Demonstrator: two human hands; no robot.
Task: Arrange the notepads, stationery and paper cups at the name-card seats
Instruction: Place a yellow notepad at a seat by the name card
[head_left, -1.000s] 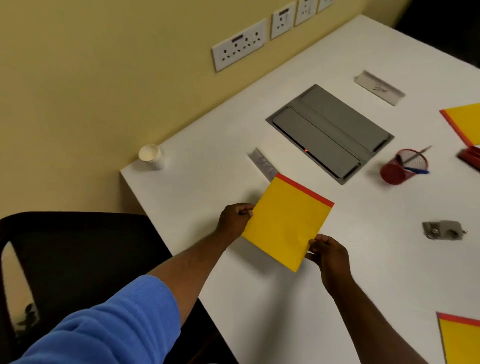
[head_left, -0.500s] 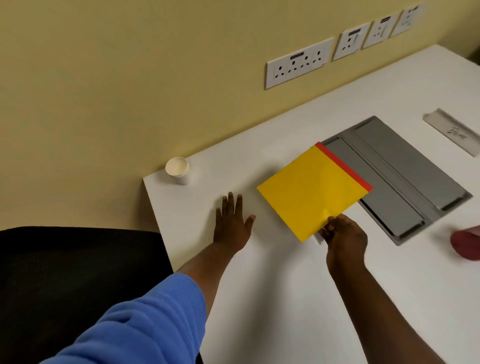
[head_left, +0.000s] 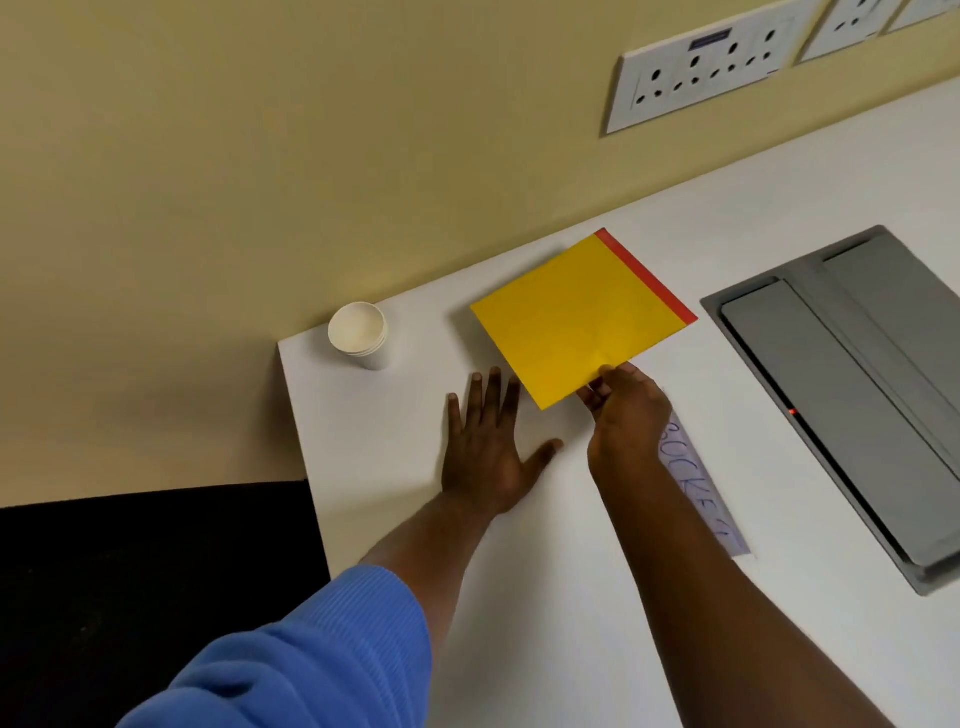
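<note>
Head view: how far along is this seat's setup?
Done: a stack of paper cups stands at the table corner, and the name card lies by the right wrist. In hand: the right hand pinches the near corner of the yellow notepad, beyond the card; the left hand rests flat on the table. Left: releasing the notepad, and stationery, since no pen shows at this seat.

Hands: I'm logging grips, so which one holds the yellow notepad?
The right hand, pinching the yellow notepad at its near edge; the left hand lies flat on the table.
</note>
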